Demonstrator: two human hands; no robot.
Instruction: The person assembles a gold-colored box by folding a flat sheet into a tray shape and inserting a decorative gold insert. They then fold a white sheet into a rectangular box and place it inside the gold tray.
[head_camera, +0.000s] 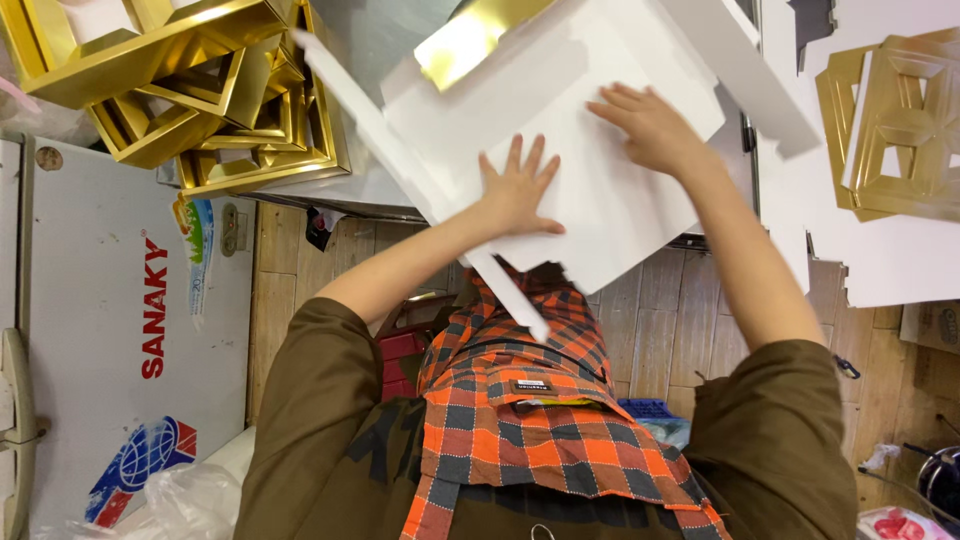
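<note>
Head view: I am looking down past my own chest at the work surface, and the picture appears upside down to me, so the hands are reaching up toward the top of the frame.
Left hand (520, 190): I am pressing it flat on the white cardboard sheet (610, 140), fingers spread wide and open, thumb out to the side, gripping nothing.
Right hand (650, 125): I am laying it palm down on the same sheet, further up and toward the right; the fingers are extended, held close together and open, not curled around an edge.
White cardboard sheet: it is lying tilted across the edge of the grey table (375, 45), one corner hanging over the wooden floor (660, 320), under both my hands.
Gold flap (465, 40): a shiny gold panel is showing at the sheet's upper edge, well above my left hand.
Folded strip (505, 290): a narrow white strip is sticking down from the sheet toward my apron.
Gold box frames (200, 90): a pile of them is sitting at upper left, well apart from my hands.
Flat gold die-cut (895, 120): it is lying at right on more white sheets.
Checked apron (530, 410): orange and grey, it is filling the lower middle.
White chest freezer (110, 330): it is standing at left.
</note>
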